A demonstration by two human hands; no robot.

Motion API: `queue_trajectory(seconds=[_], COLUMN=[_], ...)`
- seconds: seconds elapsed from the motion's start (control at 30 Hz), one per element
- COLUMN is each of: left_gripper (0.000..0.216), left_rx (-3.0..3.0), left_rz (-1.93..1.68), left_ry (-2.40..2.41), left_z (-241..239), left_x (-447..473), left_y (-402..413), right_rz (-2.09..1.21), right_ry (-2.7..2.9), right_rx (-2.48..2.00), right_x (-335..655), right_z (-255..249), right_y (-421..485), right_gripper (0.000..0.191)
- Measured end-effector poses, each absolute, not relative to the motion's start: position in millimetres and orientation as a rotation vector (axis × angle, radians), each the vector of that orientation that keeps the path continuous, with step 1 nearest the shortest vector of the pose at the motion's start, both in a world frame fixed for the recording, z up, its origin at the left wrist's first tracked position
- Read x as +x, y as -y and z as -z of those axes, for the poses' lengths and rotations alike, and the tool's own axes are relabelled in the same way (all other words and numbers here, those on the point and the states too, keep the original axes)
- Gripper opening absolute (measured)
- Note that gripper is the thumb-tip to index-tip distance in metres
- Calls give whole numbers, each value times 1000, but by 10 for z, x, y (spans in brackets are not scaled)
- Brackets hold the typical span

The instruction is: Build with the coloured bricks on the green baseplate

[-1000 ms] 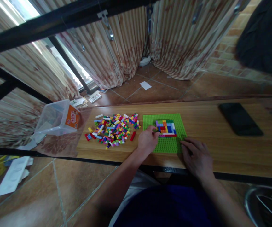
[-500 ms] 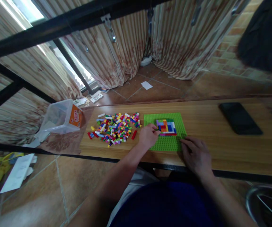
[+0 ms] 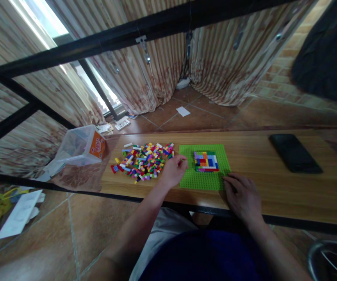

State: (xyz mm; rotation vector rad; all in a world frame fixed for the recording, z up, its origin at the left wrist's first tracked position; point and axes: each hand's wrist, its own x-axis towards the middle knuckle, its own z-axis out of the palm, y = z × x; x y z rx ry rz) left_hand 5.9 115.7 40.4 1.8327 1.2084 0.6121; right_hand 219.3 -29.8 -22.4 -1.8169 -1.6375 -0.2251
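My left hand (image 3: 174,171) hovers between a pile of small coloured bricks (image 3: 145,162) and the left edge of a green baseplate (image 3: 205,182). Its fingers are loosely curled with a small gap at the tips, and no brick shows between them. On the baseplate sits a low, roughly rectangular build of coloured bricks (image 3: 206,161), with white and red along its near side. My right hand (image 3: 243,197) rests at the baseplate's right edge, near the front corner, its thumb and bent fingers gripping that edge.
A clear plastic box (image 3: 79,146) with an orange label stands beyond the pile at the left. A black phone-like slab (image 3: 295,153) lies on the wooden table (image 3: 259,152) at right. A dark bar crosses above, before striped curtains (image 3: 156,70).
My left hand has moved left off the brick build toward the pile, uncovering the build's left side. My right hand stays at the baseplate's edge. The camera view has shifted slightly.
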Motion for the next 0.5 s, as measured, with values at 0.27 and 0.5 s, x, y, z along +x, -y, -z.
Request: queue_trajectory(seconds=[0.27,0.5], left_gripper=[18,23], left_rx=[1897,2090], left_rz=[-765,-638], left_ry=[-1542,-1812], left_z=[-466,-487], left_x=[-689,-928], left_y=[-1180,-1281], right_rz=[260,287], right_ry=[1681,1692], right_rx=[-1798,-1783], right_x=[2238,2265], right_z=[270,316], right_y=[306,308], right_gripper=[19,20])
